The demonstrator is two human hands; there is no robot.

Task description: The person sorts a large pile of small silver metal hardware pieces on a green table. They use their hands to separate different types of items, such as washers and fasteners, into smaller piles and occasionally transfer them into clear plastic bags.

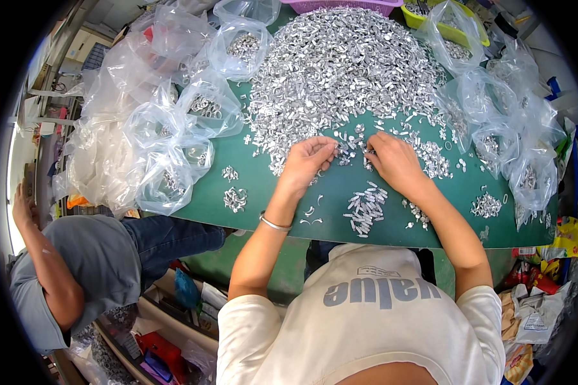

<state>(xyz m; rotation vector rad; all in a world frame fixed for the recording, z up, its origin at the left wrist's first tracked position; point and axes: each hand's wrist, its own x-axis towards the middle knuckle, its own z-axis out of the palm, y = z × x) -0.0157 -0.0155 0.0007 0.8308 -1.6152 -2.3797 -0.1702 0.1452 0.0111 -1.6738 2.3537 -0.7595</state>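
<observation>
Both hands, left hand (307, 160) and right hand (392, 160), pinch small metal pieces (350, 149) with fingers together; one small sorted row (365, 208) lies ready, the big pile (340, 64) remains.

Far left of you: clear plastic bags (154, 138) with metal rings inside | far edge: purple basket (340, 5), yellow-green basket (424, 18) | right: more clear bags (520, 141) | near left: another person in a grey shirt (83, 269), bent over | near right floor: coloured packets (568, 237)
</observation>
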